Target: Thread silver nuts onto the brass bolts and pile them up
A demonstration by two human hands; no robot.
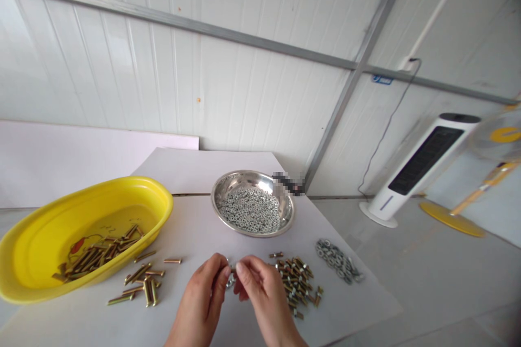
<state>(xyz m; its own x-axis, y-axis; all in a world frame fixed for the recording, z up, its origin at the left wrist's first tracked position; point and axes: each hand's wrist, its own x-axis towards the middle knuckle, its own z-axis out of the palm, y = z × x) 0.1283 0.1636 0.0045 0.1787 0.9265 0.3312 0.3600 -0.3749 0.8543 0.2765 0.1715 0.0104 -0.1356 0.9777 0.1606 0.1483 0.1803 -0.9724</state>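
My left hand [205, 293] and my right hand [260, 290] meet over the front of the white table [195, 227], fingertips pinched together on a small silvery metal part [231, 276]; its exact kind is too small to tell. Loose brass-coloured bolts [142, 282] lie just left of my hands. A pile of short assembled bolts [297, 279] lies just right of them. Beyond that sits a heap of silver washers [337, 260].
A yellow oval basin [52, 217] holding more bolts stands at the left. A steel bowl [287, 195] full of small nuts sits at the table's middle back. On the floor to the right are a white tower fan [423, 168] and a yellow stand fan [488, 184].
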